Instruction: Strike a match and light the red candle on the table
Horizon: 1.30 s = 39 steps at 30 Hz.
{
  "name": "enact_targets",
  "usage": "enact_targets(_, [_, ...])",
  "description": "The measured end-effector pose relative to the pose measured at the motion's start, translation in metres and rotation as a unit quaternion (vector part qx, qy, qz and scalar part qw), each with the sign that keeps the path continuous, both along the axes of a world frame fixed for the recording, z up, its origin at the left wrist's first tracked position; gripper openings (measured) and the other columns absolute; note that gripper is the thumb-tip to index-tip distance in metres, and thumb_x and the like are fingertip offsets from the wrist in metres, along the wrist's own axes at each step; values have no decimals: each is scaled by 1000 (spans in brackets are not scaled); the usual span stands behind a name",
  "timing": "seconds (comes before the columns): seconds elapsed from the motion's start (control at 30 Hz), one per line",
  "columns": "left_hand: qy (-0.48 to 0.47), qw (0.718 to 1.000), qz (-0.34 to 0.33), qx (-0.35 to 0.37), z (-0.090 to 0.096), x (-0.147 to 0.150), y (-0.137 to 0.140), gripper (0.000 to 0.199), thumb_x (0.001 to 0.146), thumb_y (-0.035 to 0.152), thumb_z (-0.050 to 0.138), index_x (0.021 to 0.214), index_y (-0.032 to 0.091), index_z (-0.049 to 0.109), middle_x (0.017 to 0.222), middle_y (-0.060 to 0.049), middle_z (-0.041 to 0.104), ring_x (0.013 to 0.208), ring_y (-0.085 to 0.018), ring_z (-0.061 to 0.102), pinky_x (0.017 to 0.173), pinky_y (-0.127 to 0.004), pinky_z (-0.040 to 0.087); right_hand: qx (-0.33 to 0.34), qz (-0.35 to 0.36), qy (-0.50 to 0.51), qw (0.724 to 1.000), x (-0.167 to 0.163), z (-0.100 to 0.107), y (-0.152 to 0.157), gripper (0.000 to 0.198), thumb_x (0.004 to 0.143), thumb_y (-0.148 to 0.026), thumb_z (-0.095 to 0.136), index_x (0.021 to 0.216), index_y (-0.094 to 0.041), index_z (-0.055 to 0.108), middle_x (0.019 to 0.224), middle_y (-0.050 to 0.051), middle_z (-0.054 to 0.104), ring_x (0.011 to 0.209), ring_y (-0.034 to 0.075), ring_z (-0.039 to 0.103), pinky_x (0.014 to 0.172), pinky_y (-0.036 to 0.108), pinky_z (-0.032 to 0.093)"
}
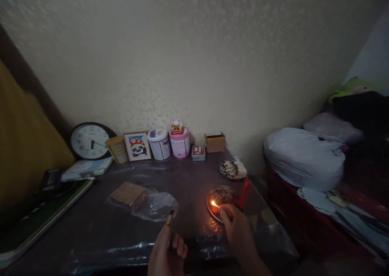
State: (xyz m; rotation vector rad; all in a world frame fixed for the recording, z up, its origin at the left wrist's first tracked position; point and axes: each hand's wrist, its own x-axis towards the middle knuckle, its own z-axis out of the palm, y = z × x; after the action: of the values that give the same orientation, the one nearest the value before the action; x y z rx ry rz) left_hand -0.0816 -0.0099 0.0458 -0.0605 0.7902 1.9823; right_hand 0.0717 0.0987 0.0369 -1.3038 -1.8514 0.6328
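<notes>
A dim room in a home: a wall clock (90, 141), framed panda picture (137, 146) and tins (159, 144) line the tabletop (194, 174) at centre left, stuffed bags (304, 156) at right.

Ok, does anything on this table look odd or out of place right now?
Yes. A lit match in the right hand burns over the dish of spent matches, close to a crumpled plastic bag. The wall clock leans on the table instead of hanging.

two hands (168, 249) (236, 227), two plates (223, 198) (232, 169), two tubs (159, 144) (180, 142). one clock (88, 141), one framed picture (137, 146), one red candle (244, 192).
</notes>
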Motion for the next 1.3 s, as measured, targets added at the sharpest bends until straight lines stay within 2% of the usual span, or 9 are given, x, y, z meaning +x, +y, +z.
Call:
enact_targets(0.17, [3, 1000, 0, -4, 1, 2, -2, 38, 61, 37, 81, 93, 22, 68, 42, 11, 41, 36, -6, 40, 37, -20, 31, -5, 4, -5, 1000, 0, 1, 0, 24, 86, -29, 46, 77, -19, 67, 74, 5, 73, 68, 19, 67, 64, 26, 46])
enact_targets(0.27, [10, 1000, 1, 3, 0, 2, -2, 35, 61, 37, 81, 91, 22, 68, 43, 10, 43, 36, -6, 40, 37, -20, 32, -5, -3, -3, 1000, 1, -2, 2, 25, 87, -31, 45, 82, -18, 66, 79, 7, 73, 72, 20, 68, 66, 27, 47])
enact_targets(0.4, [4, 1000, -2, 9, -2, 1, -2, 41, 60, 37, 81, 96, 21, 67, 42, 10, 42, 36, -6, 41, 37, -21, 32, -3, -10, -6, 1000, 2, -5, 5, 26, 86, -31, 46, 84, -17, 67, 84, 10, 74, 76, 22, 68, 69, 29, 48])
enact_targets(0.67, [0, 1000, -6, 3, -1, 1, -2, 38, 58, 38, 82, 90, 22, 67, 43, 10, 43, 37, -6, 40, 38, -21, 31, -8, 9, -4, 1000, 2, -2, 3, 25, 86, -30, 46, 78, -19, 67, 76, 5, 73, 70, 19, 68, 65, 27, 48])
enact_targets(0.83, [10, 1000, -2, 3, 0, 2, -3, 45, 64, 38, 79, 104, 22, 66, 43, 10, 42, 37, -6, 40, 38, -21, 32, -12, -5, -1, 1000, 3, -6, 5, 26, 87, -33, 46, 84, -17, 66, 84, 9, 74, 78, 22, 69, 70, 29, 49])
enact_targets(1.0, [8, 1000, 3, 1, 0, 2, -3, 41, 62, 36, 80, 99, 21, 68, 43, 10, 43, 37, -6, 41, 37, -20, 32, -8, -6, 0, 1000, 3, -9, 7, 27, 88, -33, 44, 84, -17, 66, 84, 10, 74, 78, 23, 69, 68, 30, 49])
enact_targets(1.3, [12, 1000, -4, 2, 0, 1, -2, 43, 64, 36, 79, 103, 22, 67, 43, 10, 43, 37, -6, 41, 38, -20, 33, 9, 12, -7, 1000, 1, -6, 3, 26, 89, -32, 44, 80, -18, 64, 79, 8, 73, 73, 19, 68, 65, 26, 48])
